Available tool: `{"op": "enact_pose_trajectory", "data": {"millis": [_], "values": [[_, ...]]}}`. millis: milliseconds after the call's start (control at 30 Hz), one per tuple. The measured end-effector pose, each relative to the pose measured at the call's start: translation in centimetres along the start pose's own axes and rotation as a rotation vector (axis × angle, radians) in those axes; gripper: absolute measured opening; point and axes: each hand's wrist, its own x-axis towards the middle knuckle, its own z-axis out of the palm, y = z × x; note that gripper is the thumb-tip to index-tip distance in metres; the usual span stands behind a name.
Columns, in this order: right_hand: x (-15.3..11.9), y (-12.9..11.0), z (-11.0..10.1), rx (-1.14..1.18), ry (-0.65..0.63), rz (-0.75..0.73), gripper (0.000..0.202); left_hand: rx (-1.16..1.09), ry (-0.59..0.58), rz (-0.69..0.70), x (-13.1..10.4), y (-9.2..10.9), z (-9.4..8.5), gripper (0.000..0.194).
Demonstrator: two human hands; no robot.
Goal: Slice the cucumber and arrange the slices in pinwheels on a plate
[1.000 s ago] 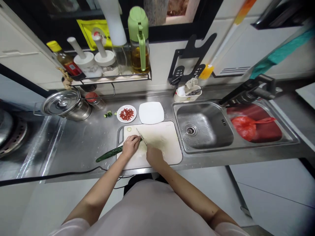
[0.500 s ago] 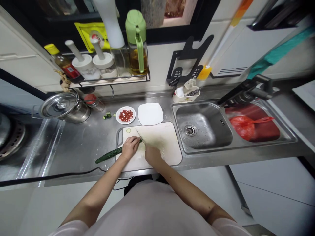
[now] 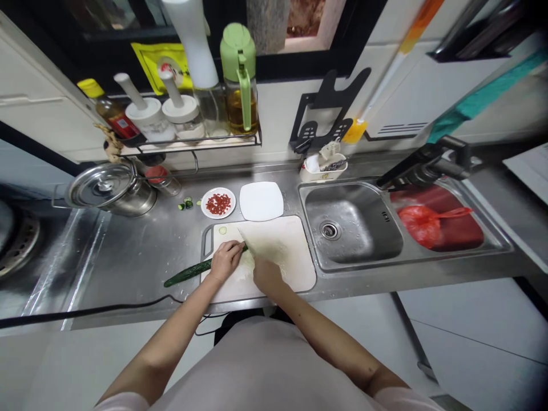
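Note:
A long green cucumber lies across the left edge of the white cutting board. My left hand presses down on it with the fingers together, near its right end. In my right hand is a knife, gripped by a handle hidden in the fist, its blade beside the cucumber's cut end. One pale round slice rests at the board's upper left corner. Behind the board are a round plate of red pieces and a white square plate.
To the right is a steel sink, with a red bag in its second basin. A lidded pot and a red-capped jar stand at the left. Bottles fill a wall rack. A black cable runs along the front edge.
The knife blade has shifted slightly and shows more of its flat side. The whole view has moved a little. Both hands keep nearly the same places.

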Motion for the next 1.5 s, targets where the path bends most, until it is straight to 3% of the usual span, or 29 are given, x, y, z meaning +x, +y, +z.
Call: {"op": "enact_pose_trajectory", "data": {"millis": [500, 867, 1200, 1500], "values": [[0.7, -0.3, -0.3, -0.01, -0.015, 0.016, 0.033, -0.005, -0.014, -0.006, 0.0, -0.2, 0.1, 0.026], [1.3, -0.1, 0.5, -0.002, 0.017, 0.01, 0.031, -0.007, -0.012, -0.011, 0.1, 0.0, 0.0, 0.025], [1.7, -0.1, 0.1, -0.003, -0.035, 0.016, 0.032, -0.007, -0.016, -0.011, 0.1, 0.0, -0.1, 0.026], [2.5, 0.1, 1.2, 0.006, 0.031, 0.012, 0.032, -0.013, -0.042, -0.038, 0.1, 0.0, -0.1, 0.027]]}}
